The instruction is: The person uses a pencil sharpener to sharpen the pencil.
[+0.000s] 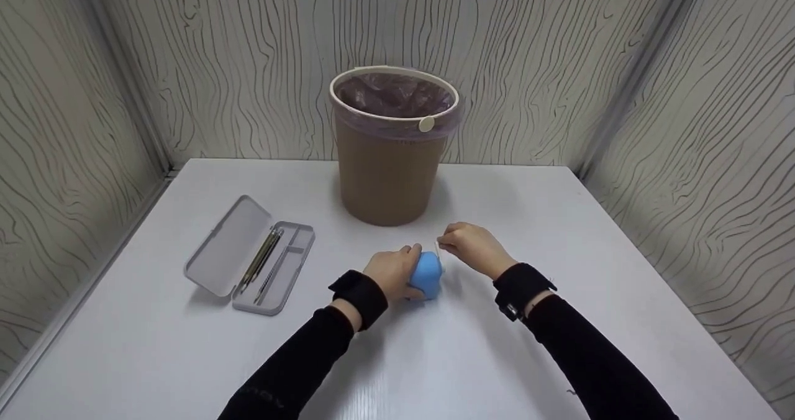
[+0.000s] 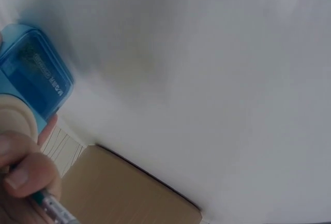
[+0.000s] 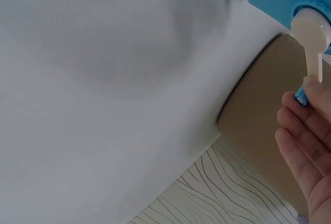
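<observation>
A blue hand-crank pencil sharpener [image 1: 426, 275] sits on the white table in the head view, with my left hand [image 1: 392, 273] gripping its left side. The left wrist view shows its see-through blue shavings box [image 2: 40, 74] and a round cream part. Below that part, a pencil [image 2: 56, 209] with a silver patterned end runs under my left fingers; its tip is hidden. My right hand [image 1: 475, 246] is at the sharpener's right side. Its thumb and fingers pinch the blue knob [image 3: 301, 96] on the white crank [image 3: 313, 58], seen in the right wrist view.
An unfolded grey pencil case [image 1: 211, 252] lies to the left, with several pencils [image 1: 263, 255] in it. Behind the hands stands a brown bin [image 1: 388, 178] with a purple liner. Wood-patterned panels [image 1: 261, 66] border the table at the back and both sides.
</observation>
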The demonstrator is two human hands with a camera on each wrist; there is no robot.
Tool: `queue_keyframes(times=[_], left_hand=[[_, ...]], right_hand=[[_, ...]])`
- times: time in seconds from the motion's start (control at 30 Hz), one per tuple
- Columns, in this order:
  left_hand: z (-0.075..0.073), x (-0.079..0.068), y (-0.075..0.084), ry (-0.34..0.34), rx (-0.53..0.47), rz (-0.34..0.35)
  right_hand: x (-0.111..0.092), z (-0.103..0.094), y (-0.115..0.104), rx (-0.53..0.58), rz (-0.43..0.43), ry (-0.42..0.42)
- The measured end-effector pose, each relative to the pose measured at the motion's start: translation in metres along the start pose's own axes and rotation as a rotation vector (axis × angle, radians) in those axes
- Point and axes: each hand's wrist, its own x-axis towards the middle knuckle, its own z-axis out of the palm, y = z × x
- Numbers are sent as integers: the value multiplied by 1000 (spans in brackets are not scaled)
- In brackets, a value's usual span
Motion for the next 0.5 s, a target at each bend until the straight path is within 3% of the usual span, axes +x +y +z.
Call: queue_keyframes(times=[0.3,0.5], left_hand=[[0,-2,1,4,-1,9],[1,-2,0,34,-8,-5]], right_hand=[[-9,27,3,30,39,-107],[-15,32,2,31,34,-110]])
